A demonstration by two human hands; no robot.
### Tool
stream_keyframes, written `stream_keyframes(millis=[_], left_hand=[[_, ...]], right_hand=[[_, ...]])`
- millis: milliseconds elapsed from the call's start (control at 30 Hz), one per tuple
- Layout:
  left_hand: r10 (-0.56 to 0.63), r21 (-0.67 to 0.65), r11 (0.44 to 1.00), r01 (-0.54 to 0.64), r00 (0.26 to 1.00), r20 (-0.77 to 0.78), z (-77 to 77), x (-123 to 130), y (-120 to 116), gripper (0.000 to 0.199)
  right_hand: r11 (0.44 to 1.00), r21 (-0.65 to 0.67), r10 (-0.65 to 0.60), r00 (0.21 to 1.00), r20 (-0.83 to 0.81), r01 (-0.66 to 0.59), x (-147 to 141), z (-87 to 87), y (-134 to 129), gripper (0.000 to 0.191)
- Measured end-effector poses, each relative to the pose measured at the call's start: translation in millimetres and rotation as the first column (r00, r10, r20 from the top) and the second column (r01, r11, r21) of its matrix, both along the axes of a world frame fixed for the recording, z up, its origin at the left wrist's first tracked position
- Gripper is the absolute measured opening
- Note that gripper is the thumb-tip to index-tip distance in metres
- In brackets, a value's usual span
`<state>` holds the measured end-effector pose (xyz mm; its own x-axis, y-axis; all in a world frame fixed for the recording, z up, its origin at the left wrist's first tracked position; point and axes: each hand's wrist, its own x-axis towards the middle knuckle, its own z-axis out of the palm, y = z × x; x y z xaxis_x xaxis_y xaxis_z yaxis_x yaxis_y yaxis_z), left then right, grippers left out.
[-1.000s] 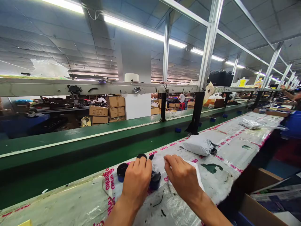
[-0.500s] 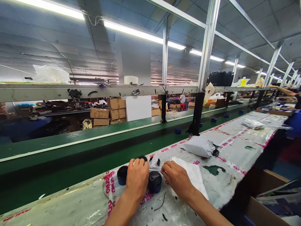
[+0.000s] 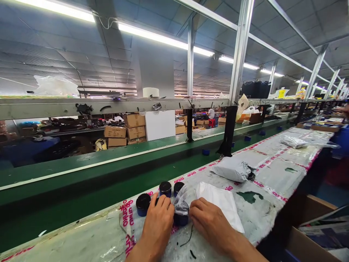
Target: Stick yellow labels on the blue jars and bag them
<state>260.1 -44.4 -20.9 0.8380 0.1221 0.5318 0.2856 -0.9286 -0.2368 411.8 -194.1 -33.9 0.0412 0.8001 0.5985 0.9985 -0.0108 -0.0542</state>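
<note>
Presently, a clear plastic bag (image 3: pixel 180 200) is fitted over a blue jar (image 3: pixel 180 219) between the left hand (image 3: pixel 157 227) and right hand (image 3: pixel 209 226); fingers are together, any clamp unclear.

left hand (image 3: pixel 157 226) curled with knuckles up, right hand (image 3: pixel 209 222) flatter and turned inward, the two just apart

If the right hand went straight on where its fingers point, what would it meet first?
The right hand would probably meet the blue, black-lidded jar in a clear plastic bag; they may already touch, since depth is hard to judge.
</note>
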Motion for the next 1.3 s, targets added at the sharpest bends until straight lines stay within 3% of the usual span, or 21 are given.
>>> stream_keyframes(millis=[100,233,433,700,1000,1133,1300], left_hand=[[-0.093,0.068,0.994,0.09,0.995,0.046,-13.2,-0.6,5.7,0.012],[-0.144,0.119,0.983,0.138,0.989,0.04,-29.4,3.0,8.7,0.013],[-0.171,0.106,0.98,0.168,0.985,0.017,-37.3,9.6,9.5,0.017],[-0.133,-0.05,0.99,0.134,0.991,0.014,-30.0,9.2,4.7,0.018],[-0.153,-0.218,0.965,0.149,0.988,0.001,-18.4,4.9,-1.3,0.019],[-0.121,-0.3,0.946,0.125,0.992,0.033,-2.8,2.8,-6.7,0.016],[0.045,-0.389,0.921,0.002,0.993,0.113,15.5,4.4,-11.6,0.014]], right_hand=[[0.999,0.016,0.045,0.998,0.032,-0.046,-0.2,-6.5,-0.3,0.017],[0.999,-0.044,-0.024,0.987,0.161,0.031,4.0,-21.5,4.2,0.017],[0.992,-0.114,-0.032,0.972,0.235,0.06,1.6,-26.8,12.0,0.017],[0.99,-0.128,-0.047,0.992,0.115,0.062,-5.6,-4.2,9.6,0.017],[0.998,0.041,-0.061,0.982,0.179,0.055,-8.5,-18.9,16.2,0.02],[0.984,0.157,-0.105,0.984,0.147,0.082,-8.3,-1.2,18.9,0.019],[0.959,0.218,-0.204,0.974,0.095,0.18,6.8,23.2,23.5,0.022]])
